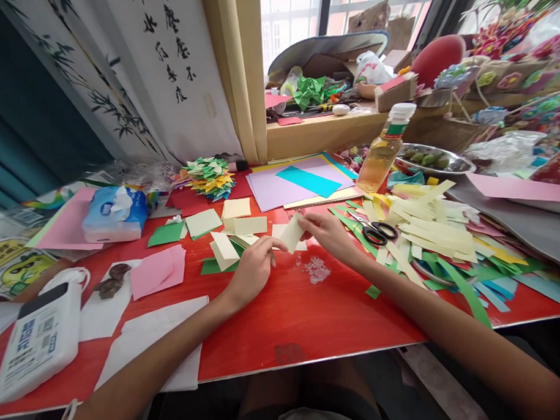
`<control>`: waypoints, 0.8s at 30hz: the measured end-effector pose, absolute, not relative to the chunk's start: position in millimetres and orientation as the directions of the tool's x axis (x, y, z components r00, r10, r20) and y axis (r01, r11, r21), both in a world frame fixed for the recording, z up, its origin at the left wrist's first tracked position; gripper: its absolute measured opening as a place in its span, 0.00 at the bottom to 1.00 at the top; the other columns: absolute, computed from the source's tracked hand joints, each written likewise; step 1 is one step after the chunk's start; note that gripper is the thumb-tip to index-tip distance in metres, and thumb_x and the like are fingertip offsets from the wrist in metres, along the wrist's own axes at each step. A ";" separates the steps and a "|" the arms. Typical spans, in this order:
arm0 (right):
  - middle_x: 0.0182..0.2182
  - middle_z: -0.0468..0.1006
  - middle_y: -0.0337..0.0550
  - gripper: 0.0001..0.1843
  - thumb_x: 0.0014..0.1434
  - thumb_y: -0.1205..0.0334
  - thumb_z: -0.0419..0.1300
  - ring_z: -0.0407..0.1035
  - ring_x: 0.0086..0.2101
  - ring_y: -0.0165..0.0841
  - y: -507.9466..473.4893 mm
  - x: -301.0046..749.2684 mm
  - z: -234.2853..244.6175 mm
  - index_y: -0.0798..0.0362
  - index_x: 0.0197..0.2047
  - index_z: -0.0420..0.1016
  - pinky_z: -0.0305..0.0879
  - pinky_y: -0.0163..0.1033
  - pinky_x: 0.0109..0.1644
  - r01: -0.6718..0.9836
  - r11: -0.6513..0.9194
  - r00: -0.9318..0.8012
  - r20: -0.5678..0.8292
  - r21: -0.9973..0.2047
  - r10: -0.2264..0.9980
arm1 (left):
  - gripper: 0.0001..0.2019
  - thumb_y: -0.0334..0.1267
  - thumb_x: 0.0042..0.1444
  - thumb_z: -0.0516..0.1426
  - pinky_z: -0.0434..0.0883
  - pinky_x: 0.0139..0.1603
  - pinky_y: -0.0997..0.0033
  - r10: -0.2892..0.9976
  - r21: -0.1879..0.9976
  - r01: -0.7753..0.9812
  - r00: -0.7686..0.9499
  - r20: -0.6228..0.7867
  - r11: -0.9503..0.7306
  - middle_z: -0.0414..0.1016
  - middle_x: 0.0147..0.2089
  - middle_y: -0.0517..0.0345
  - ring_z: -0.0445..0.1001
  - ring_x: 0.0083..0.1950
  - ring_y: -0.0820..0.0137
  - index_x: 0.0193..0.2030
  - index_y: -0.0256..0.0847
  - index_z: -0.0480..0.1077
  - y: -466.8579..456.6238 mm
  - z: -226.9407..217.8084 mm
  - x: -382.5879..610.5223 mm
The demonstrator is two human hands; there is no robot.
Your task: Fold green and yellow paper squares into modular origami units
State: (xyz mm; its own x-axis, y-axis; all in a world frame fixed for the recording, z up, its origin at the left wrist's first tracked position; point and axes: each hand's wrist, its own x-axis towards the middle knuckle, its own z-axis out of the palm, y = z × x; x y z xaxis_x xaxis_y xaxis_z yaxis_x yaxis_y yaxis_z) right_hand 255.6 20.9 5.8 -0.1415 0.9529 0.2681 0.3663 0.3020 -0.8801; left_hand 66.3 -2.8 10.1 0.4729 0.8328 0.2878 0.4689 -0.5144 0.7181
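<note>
A small pale yellow piece of paper (291, 233) is held up above the red table. My right hand (327, 233) pinches its upper right edge between thumb and fingers. At its lower left corner, my left hand (254, 265) has its fingers closed on the paper, partly hiding one another. Folded cream pieces of paper (223, 250) and green paper (210, 267) lie just left of my left hand. Below the held paper is a small heap of clear bits (316, 270), too small to identify.
Black-handled scissors (380, 232) lie by a pile of paper strips (426, 221) on the right. Behind stand a bottle of amber liquid (383, 153) and a metal bowl (433, 159). Tissues (117, 213), pink paper (161, 270) and a white device (41, 333) are left.
</note>
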 end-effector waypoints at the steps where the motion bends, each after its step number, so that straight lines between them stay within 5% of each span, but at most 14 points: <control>1: 0.25 0.72 0.42 0.17 0.58 0.52 0.49 0.68 0.26 0.29 23.7 259.0 5.3 0.57 0.30 0.69 0.63 0.33 0.30 0.346 0.295 -0.110 0.273 -0.891 0.956 | 0.16 0.24 0.55 0.41 0.62 0.34 0.73 0.844 0.722 0.475 0.452 0.290 -0.503 0.62 0.29 0.60 0.63 0.28 0.75 0.40 0.40 0.67 -2.9 10.0 65.9; 5: 0.23 0.71 0.42 0.18 0.59 0.51 0.47 0.67 0.23 0.27 31.4 268.8 3.9 0.57 0.31 0.68 0.63 0.32 0.28 0.339 0.286 -0.012 0.299 -0.896 0.954 | 0.16 0.27 0.58 0.41 0.66 0.39 0.71 0.851 0.661 0.537 0.353 0.389 -0.524 0.66 0.37 0.56 0.67 0.34 0.74 0.46 0.41 0.64 -1.7 5.9 65.2; 9: 0.22 0.71 0.41 0.17 0.61 0.55 0.43 0.66 0.21 0.28 39.4 276.1 -2.5 0.57 0.41 0.66 0.64 0.34 0.29 0.497 0.220 0.061 0.287 -0.840 0.956 | 0.15 0.31 0.59 0.43 0.61 0.55 0.64 0.695 0.338 0.611 0.572 0.435 -0.715 0.63 0.53 0.49 0.62 0.54 0.66 0.53 0.38 0.59 -1.6 -7.8 68.0; 12: 0.35 0.73 0.49 0.19 0.58 0.60 0.48 0.68 0.36 0.37 44.3 279.4 -7.5 0.57 0.52 0.60 0.64 0.43 0.41 0.715 0.213 0.092 0.392 -0.666 0.916 | 0.16 0.36 0.60 0.44 0.60 0.56 0.60 0.582 0.065 0.598 0.741 0.334 -0.799 0.62 0.55 0.44 0.60 0.57 0.61 0.53 0.33 0.59 -2.7 -15.3 69.5; 16: 0.50 0.64 0.55 0.23 0.54 0.64 0.53 0.55 0.52 0.44 41.5 275.1 -4.6 0.59 0.54 0.60 0.53 0.48 0.54 0.880 0.277 0.018 0.610 -0.387 0.792 | 0.14 0.33 0.61 0.42 0.65 0.49 0.61 0.504 -0.085 0.538 0.825 0.257 -0.838 0.69 0.46 0.47 0.67 0.49 0.63 0.47 0.34 0.64 -2.1 -14.8 68.2; 19: 0.41 0.71 0.50 0.17 0.57 0.64 0.50 0.64 0.43 0.38 35.5 269.1 1.0 0.57 0.50 0.64 0.60 0.43 0.47 0.822 0.316 -0.032 0.516 -0.473 0.856 | 0.16 0.37 0.60 0.45 0.64 0.52 0.60 0.578 -0.056 0.630 0.741 0.341 -0.775 0.65 0.52 0.43 0.64 0.54 0.60 0.52 0.32 0.60 0.3 -15.9 67.2; 24: 0.34 0.75 0.44 0.12 0.56 0.61 0.51 0.69 0.32 0.31 25.7 261.7 5.2 0.55 0.41 0.69 0.64 0.36 0.36 0.601 0.187 -0.169 0.105 -0.777 0.980 | 0.20 0.42 0.60 0.45 0.67 0.50 0.63 0.611 0.003 0.648 0.717 0.335 -0.762 0.66 0.52 0.42 0.65 0.54 0.62 0.54 0.32 0.56 5.2 -20.4 64.5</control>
State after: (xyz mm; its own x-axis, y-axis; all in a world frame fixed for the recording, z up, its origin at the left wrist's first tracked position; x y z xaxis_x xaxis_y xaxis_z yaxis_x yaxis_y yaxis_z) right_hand 261.7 25.7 5.2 -0.1691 0.9800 0.1045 0.6006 0.1865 -0.7775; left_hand 64.5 5.2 -20.4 0.7170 0.6112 0.3350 0.6479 -0.7617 0.0029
